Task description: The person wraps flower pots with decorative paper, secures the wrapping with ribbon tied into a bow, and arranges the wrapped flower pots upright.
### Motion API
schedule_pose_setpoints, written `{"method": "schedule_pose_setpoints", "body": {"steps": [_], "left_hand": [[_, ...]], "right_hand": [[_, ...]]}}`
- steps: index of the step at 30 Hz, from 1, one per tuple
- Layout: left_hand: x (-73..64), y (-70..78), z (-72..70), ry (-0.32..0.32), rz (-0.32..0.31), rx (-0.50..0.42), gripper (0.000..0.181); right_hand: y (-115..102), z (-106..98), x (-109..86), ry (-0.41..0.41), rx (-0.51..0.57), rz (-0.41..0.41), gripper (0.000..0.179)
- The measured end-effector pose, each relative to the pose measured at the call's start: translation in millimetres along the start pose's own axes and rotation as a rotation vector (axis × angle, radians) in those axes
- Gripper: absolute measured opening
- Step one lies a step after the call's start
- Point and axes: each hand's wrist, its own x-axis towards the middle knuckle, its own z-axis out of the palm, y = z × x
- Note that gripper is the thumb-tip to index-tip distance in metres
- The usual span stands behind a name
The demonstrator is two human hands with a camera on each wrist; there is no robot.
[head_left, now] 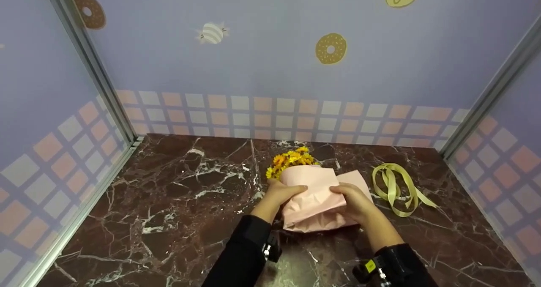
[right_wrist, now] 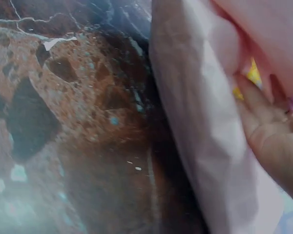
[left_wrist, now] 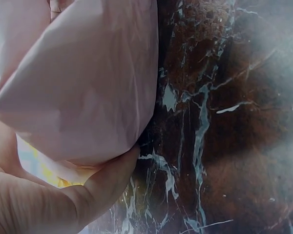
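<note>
Pale pink wrapping paper (head_left: 310, 179) is folded around a bunch of yellow and orange flowers (head_left: 291, 158), whose heads poke out at its far left end. My left hand (head_left: 275, 197) grips the paper's left side, thumb lying over the top. On the other side my right hand (head_left: 357, 200) holds the paper, thumb on its upper fold. The left wrist view has the creased paper (left_wrist: 83, 87) between thumb and fingers of the hand (left_wrist: 53, 200). In the right wrist view, the right hand (right_wrist: 276, 139) reaches in under a paper flap; the stems are hidden.
A loosely coiled yellow-green ribbon (head_left: 391, 189) lies to the right of the paper. Everything rests on a dark red marbled table (head_left: 177, 219). Patterned panels (head_left: 262, 67) stand behind and at both sides, joined by metal posts (head_left: 91, 63).
</note>
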Motion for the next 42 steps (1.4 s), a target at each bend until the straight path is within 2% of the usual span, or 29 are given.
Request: {"method": "schedule_pose_setpoints", "body": {"steps": [4, 9, 14, 18, 21, 24, 28, 31, 35, 39, 42], "left_hand": [[-1.4, 0.7, 2.6, 0.010, -0.007, 0.009, 0.123], [-0.3, -0.5, 2.1, -0.001, -0.015, 0.016, 0.126], [0.8, -3.4, -1.7, -0.001, -0.018, -0.013, 0.124], [0.2, -5.9, -3.9, -0.007, -0.030, -0.029, 0.125], [0.3, -7.2, -3.2, -0.005, -0.041, -0.027, 0.123], [1.3, -6.7, -0.8, 0.010, -0.054, -0.009, 0.120], [2.4, -5.1, 2.7, 0.040, -0.051, 0.010, 0.111], [1.9, -4.8, 4.8, 0.057, -0.043, 0.014, 0.103], [1.4, -5.9, 5.5, 0.057, -0.044, 0.004, 0.104], [2.2, -7.8, 4.6, 0.031, -0.054, -0.010, 0.113], [2.7, -8.2, 3.2, 0.016, -0.060, -0.015, 0.115]], "right_hand": [[-10.9, -1.6, -12.2, -0.009, -0.064, 0.060, 0.017], [-25.6, -1.0, -30.1, -0.032, -0.240, 0.163, 0.006], [-33.4, -0.2, -40.5, -0.051, -0.326, 0.178, 0.007], [-32.2, 2.6, -45.7, -0.023, -0.302, 0.135, 0.008], [-27.4, 11.9, -51.8, 0.083, -0.267, 0.077, 0.006], [-20.7, 26.6, -59.3, 0.209, -0.220, 0.027, 0.021], [-10.9, 47.7, -68.5, 0.285, -0.177, 0.005, 0.038], [-4.2, 62.1, -72.4, 0.329, -0.206, -0.022, 0.043], [4.0, 75.7, -70.5, 0.400, -0.277, -0.089, 0.036], [8.6, 80.3, -69.8, 0.427, -0.288, -0.140, 0.027], [8.0, 76.0, -72.1, 0.375, -0.268, -0.146, 0.026]]}}
